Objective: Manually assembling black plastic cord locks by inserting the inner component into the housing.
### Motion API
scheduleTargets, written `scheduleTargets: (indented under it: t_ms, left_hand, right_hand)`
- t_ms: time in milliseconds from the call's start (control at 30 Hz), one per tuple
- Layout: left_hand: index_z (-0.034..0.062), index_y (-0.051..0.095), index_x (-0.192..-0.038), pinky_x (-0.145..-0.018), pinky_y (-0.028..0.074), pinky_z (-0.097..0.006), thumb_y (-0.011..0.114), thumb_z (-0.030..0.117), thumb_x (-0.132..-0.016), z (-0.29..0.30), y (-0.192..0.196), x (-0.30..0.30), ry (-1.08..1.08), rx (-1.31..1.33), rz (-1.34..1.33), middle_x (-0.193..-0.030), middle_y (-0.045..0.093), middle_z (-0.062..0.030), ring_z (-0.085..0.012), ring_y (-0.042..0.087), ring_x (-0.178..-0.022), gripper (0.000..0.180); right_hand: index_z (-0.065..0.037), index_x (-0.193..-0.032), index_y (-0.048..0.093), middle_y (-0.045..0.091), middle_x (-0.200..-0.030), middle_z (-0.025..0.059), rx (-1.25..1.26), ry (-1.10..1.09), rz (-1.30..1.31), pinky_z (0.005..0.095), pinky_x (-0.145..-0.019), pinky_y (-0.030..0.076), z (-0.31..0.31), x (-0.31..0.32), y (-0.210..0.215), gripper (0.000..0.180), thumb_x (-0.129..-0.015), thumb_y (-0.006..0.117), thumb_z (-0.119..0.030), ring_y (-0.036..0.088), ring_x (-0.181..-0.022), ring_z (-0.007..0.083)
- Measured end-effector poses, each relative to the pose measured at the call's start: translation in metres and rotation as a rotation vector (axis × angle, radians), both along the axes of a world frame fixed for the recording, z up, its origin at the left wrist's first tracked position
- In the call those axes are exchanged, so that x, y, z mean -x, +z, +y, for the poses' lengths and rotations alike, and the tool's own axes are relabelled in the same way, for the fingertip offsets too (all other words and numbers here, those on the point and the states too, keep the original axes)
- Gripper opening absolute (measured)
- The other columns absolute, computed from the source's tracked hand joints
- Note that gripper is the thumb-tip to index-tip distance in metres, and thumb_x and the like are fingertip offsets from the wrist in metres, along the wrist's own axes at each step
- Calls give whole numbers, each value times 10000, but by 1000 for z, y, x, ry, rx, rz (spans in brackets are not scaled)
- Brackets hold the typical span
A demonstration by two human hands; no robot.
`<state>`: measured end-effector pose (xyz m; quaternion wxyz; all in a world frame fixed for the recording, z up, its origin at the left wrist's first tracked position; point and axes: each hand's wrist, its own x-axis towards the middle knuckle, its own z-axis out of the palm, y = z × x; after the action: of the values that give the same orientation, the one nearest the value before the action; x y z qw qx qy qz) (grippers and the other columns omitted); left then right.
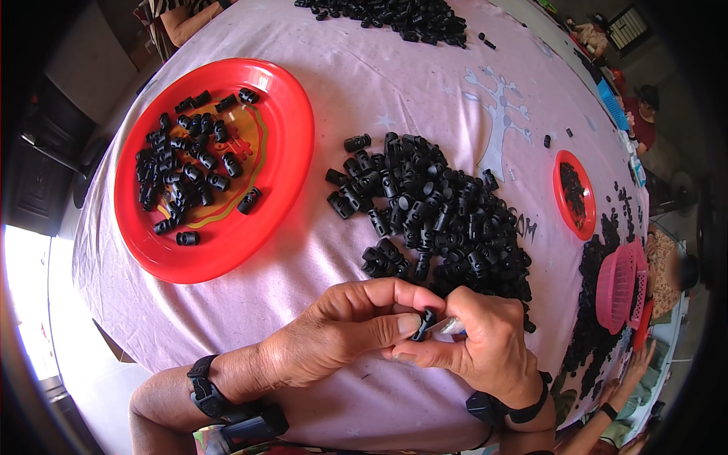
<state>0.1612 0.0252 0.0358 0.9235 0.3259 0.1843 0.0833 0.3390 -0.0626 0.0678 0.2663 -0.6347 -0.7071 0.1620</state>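
My left hand pinches a small black cord lock between thumb and forefinger, low in the middle of the head view. Against it comes my right hand, its fingers closed on a slim pale tool with a narrow tip. The tip touches or nearly touches the cord lock; most of the tool is hidden in the fingers. Just beyond both hands lies a heap of black cord locks. Further left, a red plate with a yellow patterned middle carries several more of them.
A pale pink cloth covers the table. Another black heap lies at the far edge. To the right are a smaller red plate, a pink basket and many scattered black pieces. Other people sit around, one person's hand at lower right.
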Motion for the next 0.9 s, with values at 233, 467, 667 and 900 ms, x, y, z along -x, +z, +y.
scheduleTargets:
  t_ms: [233, 467, 667, 900]
  left_hand:
    - [23, 527, -1252, -760, 411, -181, 530, 126, -958, 0, 0, 0, -10, 16, 5, -970, 578, 23, -22, 503, -851, 312]
    - [32, 535, -1241, -753, 410, -180, 534, 129, -956, -1, -4, -1, 22, 5, 1, -993, 572, 29, -16, 495, -846, 301]
    - [50, 534, -1230, -716, 416, -181, 560, 180, -948, 1, -4, 1, 6, 72, 13, -931, 565, 36, -22, 498, -808, 311]
    - [64, 541, -1218, -711, 425, -184, 583, 221, -937, 2, -6, 4, 3, 85, -3, -921, 574, 37, -26, 509, -798, 325]
  right_hand:
    - [-33, -655, 501, 537, -535, 77, -10, -18, 32, 301, -438, 448, -1, -1, -1, 525, -657, 819, -451, 569, -456, 196]
    - [-31, -657, 505, 542, -538, 85, 13, 0, -27, 301, -438, 448, 1, 0, 1, 524, -653, 821, -448, 573, -458, 202]
    - [-35, -714, 540, 544, -533, 36, -79, -26, 102, 265, -433, 442, -2, -1, -1, 488, -636, 847, -407, 543, -448, 142]
    - [5, -1026, 613, 590, -628, 14, -38, 13, 297, 217, -396, 416, -1, 1, 5, 427, -688, 822, -151, 510, -438, 66]
